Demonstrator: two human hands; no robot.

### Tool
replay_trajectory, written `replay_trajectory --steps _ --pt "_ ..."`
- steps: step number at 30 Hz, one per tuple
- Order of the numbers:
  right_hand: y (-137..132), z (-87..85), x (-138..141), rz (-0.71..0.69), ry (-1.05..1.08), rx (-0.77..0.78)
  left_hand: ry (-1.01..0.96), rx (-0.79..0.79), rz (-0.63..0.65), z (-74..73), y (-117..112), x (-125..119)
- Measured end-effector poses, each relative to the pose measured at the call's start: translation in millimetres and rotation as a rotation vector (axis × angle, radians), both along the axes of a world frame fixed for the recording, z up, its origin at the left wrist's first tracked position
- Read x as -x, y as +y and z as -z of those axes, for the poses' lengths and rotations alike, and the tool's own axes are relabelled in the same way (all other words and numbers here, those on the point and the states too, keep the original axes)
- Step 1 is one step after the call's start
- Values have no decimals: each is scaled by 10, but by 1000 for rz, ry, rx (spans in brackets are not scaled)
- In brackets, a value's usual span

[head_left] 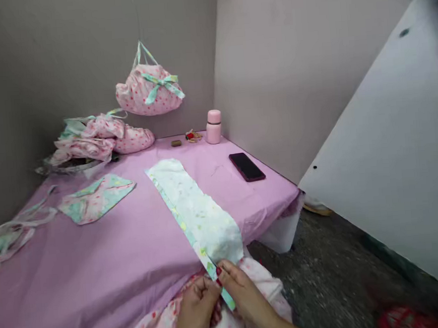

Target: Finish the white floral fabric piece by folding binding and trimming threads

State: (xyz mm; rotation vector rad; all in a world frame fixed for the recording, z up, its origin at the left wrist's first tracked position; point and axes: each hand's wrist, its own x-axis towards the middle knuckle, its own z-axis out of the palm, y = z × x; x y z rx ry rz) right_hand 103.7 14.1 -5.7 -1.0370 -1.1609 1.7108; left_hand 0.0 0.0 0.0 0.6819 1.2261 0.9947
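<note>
A long strip of pale fabric (197, 206) lies across the table, its left edge turned over into a narrow floral band. Near the table's front edge my left hand (198, 307) pinches that folded edge. Just beside it, my right hand (244, 293), with red nails, grips the same edge between thumb and finger. The end of the band sticks out below my fingers. Under both hands is a pink dotted cloth (155, 320), gathered at the front edge and partly hidden by them.
A folded fabric piece (98, 196) and fabric straps (12, 238) lie left. Dotted bundles (99, 138) are heaped behind. A stuffed pouch (150, 91) hangs at the back. A pink bottle (213, 126) and a phone (247, 167) stand and lie right, on the pink tablecloth (135, 256).
</note>
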Motion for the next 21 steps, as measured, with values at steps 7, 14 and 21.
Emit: replay_trajectory --steps 7,14,21 --pt "1 38 -19 -12 -29 19 -6 0 18 18 -13 39" --pt "-118 104 -110 13 -10 10 -24 -9 2 32 -31 48" --pt "-187 93 -134 -40 154 -12 -52 -28 -82 -56 94 101"
